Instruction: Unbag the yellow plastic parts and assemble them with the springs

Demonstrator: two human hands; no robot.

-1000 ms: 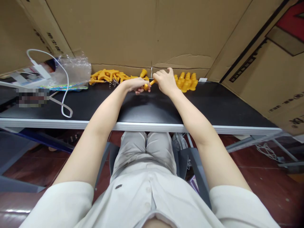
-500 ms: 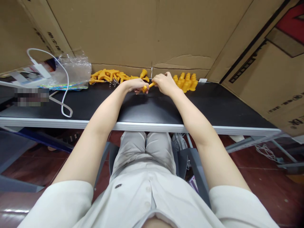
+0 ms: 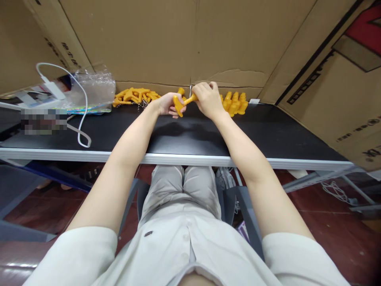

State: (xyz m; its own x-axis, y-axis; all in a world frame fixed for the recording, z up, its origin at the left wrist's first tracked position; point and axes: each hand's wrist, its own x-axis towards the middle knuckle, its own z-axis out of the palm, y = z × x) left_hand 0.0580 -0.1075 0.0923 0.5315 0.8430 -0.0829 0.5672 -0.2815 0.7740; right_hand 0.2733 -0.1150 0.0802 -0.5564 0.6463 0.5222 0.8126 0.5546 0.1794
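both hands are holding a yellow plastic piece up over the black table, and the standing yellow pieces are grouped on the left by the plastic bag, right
Not quite. The head view shows the standing yellow pieces grouped on the right, beyond the right hand. By the plastic bag lies a loose yellow pile. The left hand and right hand do hold a yellow piece over the black table.

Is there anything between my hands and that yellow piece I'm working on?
Nothing visible. The left hand and right hand both already grip the yellow piece, lifted above the black table.
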